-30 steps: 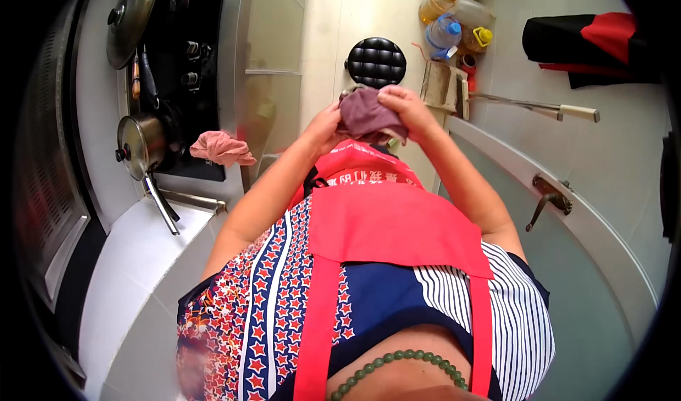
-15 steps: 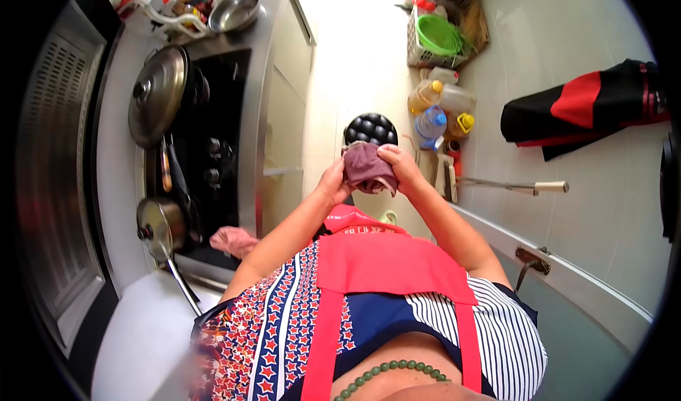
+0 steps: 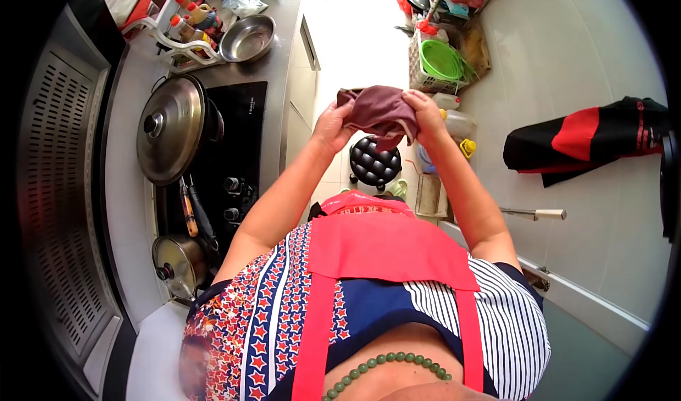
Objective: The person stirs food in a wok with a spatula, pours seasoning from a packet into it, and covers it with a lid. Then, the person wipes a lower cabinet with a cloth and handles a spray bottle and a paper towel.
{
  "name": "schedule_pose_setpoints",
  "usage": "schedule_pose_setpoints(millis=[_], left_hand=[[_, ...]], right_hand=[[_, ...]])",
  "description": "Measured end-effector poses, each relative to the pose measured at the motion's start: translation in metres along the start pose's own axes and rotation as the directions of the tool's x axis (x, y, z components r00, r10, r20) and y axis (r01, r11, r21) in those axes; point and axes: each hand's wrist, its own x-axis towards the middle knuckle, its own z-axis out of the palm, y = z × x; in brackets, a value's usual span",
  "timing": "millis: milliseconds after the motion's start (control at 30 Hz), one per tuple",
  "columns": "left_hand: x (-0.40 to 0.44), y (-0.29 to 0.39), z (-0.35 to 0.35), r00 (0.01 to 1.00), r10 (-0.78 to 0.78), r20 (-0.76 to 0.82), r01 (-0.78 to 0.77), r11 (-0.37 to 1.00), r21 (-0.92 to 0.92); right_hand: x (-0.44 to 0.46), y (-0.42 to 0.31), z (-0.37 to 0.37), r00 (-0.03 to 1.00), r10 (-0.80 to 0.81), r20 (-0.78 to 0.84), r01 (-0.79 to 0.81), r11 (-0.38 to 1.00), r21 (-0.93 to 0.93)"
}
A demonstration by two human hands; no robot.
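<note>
A dusky purple cloth (image 3: 379,112) with a paler edge is held up in front of me, between both hands. My left hand (image 3: 332,126) grips its left side, fingers closed on the fabric. On the opposite side, my right hand (image 3: 425,114) pinches the other edge, thumb on top. The cloth is bunched, with a loose fold hanging at its lower right; its full shape cannot be made out. Below it on the floor stands a round black tufted stool (image 3: 375,161).
At left, a stove (image 3: 237,128) bears a large lidded pan (image 3: 172,129) and a lidded pot (image 3: 179,265). A metal bowl (image 3: 247,38) sits by a bottle rack. To the right are a crate with a green basket (image 3: 441,59), bottles and a hanging black-and-red cloth (image 3: 582,138).
Both hands have moved forward, away from my body, carrying the cloth. They are farther apart, and the cloth is spread wider. The view has shifted, showing more of the stool.
</note>
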Motion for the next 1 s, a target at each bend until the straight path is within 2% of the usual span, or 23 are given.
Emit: schedule_pose_setpoints(millis=[67, 100, 167, 200, 300, 333, 400, 433, 500, 633, 733, 867, 900, 1000], left_hand=[[0.006, 0.016, 0.010, 0.999, 0.046, -0.012, -0.046, 0.999, 0.023], [0.011, 0.021, 0.011, 0.998, 0.055, -0.025, -0.054, 0.998, 0.031], [0.020, 0.027, 0.011, 0.998, 0.048, -0.030, -0.046, 0.998, 0.047], [0.041, 0.010, -0.003, 0.992, -0.028, -0.121, 0.031, 0.999, 0.016], [0.049, 0.007, 0.009, 0.984, -0.127, -0.126, 0.132, 0.991, 0.035], [0.052, 0.005, 0.010, 0.977, -0.138, -0.165, 0.140, 0.990, -0.002], [0.067, 0.007, 0.016, 0.972, -0.199, -0.125, 0.189, 0.978, -0.091], [0.105, -0.028, -0.024, 0.936, -0.288, -0.202, 0.263, 0.954, -0.140], [0.127, -0.038, -0.030, 0.933, -0.284, -0.222, 0.260, 0.956, -0.134], [0.167, -0.047, -0.032, 0.921, -0.211, -0.328, 0.227, 0.974, 0.009], [0.188, -0.067, -0.054, 0.918, -0.222, -0.328, 0.231, 0.973, -0.011], [0.216, -0.061, -0.066, 0.937, -0.154, -0.314, 0.157, 0.987, -0.017], [0.224, -0.049, -0.047, 0.947, -0.128, -0.294, 0.122, 0.992, -0.041], [0.267, -0.003, -0.025, 0.898, 0.200, -0.393, -0.093, 0.957, 0.274]], right_hand=[[0.015, -0.014, 0.005, 0.999, -0.051, 0.014, 0.052, 0.998, -0.022], [0.016, -0.022, 0.010, 1.000, -0.007, 0.024, 0.008, 1.000, -0.012], [0.028, -0.022, 0.011, 0.999, -0.017, 0.045, 0.018, 1.000, -0.017], [0.052, -0.009, -0.009, 0.998, 0.051, 0.021, -0.051, 0.999, -0.009], [0.055, -0.027, -0.008, 0.996, 0.076, 0.051, -0.073, 0.996, -0.052], [0.060, -0.035, -0.006, 0.993, 0.101, 0.056, -0.097, 0.993, -0.067], [0.078, -0.048, -0.009, 0.991, 0.117, 0.068, -0.111, 0.991, -0.080], [0.117, -0.006, -0.051, 0.971, 0.237, -0.005, -0.237, 0.970, -0.048], [0.136, -0.005, -0.065, 0.964, 0.265, -0.022, -0.266, 0.963, -0.052], [0.177, 0.012, -0.090, 0.967, 0.254, 0.012, -0.254, 0.967, 0.001], [0.204, 0.036, -0.114, 0.963, 0.270, -0.026, -0.271, 0.961, -0.052], [0.233, 0.023, -0.111, 0.974, 0.226, -0.018, -0.226, 0.973, -0.046], [0.247, 0.014, -0.112, 0.975, 0.221, -0.005, -0.221, 0.975, -0.028], [0.292, -0.018, -0.085, 0.986, 0.168, 0.000, -0.168, 0.985, 0.046]])
